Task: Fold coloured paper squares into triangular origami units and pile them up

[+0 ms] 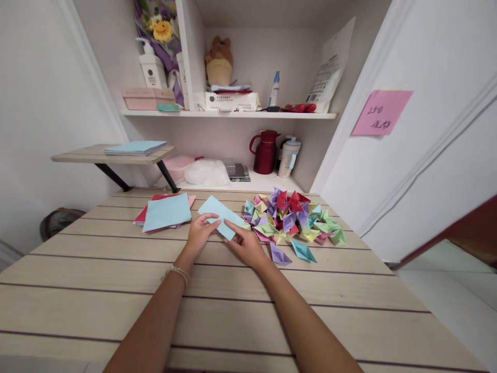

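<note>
Between my two hands is a light blue sheet of paper (222,212), rectangular and held at a slant just over the table. My left hand (202,233) pinches its near left edge, thumb on top. On the right, my right hand (244,242) grips the near corner with thumb and fingers. A heap of folded paper boats (289,221) in several colours lies to the right of that hand. One purple boat (279,255) and one blue boat (304,252) sit at the heap's front. Left of my hands rests a stack of coloured paper (167,211), light blue on top.
A small raised stand (77,156) at the back left carries more paper (135,147). Behind the table, a shelf unit (233,114) holds a red jug (265,152), a pale tumbler (288,158) and a cotton-like white bundle (207,172). A pink note (382,112) is stuck on the right wall.
</note>
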`<state>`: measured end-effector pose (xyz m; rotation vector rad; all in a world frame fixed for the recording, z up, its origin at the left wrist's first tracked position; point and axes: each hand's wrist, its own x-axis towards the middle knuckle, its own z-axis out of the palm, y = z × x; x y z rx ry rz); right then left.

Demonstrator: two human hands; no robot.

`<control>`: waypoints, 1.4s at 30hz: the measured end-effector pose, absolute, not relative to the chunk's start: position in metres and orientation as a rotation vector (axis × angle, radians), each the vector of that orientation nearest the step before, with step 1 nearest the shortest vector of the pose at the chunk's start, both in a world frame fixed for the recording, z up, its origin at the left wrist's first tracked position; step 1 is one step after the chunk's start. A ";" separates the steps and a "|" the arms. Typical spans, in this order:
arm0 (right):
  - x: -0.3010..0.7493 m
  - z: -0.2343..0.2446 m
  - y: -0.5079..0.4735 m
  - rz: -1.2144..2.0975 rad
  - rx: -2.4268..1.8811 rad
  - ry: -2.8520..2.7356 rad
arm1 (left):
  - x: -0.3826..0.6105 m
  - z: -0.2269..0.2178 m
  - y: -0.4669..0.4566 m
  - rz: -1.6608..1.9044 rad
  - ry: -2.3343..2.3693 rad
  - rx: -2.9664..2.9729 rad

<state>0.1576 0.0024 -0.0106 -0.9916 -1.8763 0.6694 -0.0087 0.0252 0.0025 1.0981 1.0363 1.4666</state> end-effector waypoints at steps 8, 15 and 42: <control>0.161 -0.009 0.010 0.847 -0.929 -1.417 | -0.005 0.007 0.018 1.316 0.958 1.155; 0.161 -0.014 0.016 1.122 -0.857 -1.139 | -0.001 0.007 0.019 1.392 0.994 1.177; 0.160 -0.014 0.009 0.973 -0.856 -1.514 | -0.004 0.001 0.024 1.455 1.023 1.036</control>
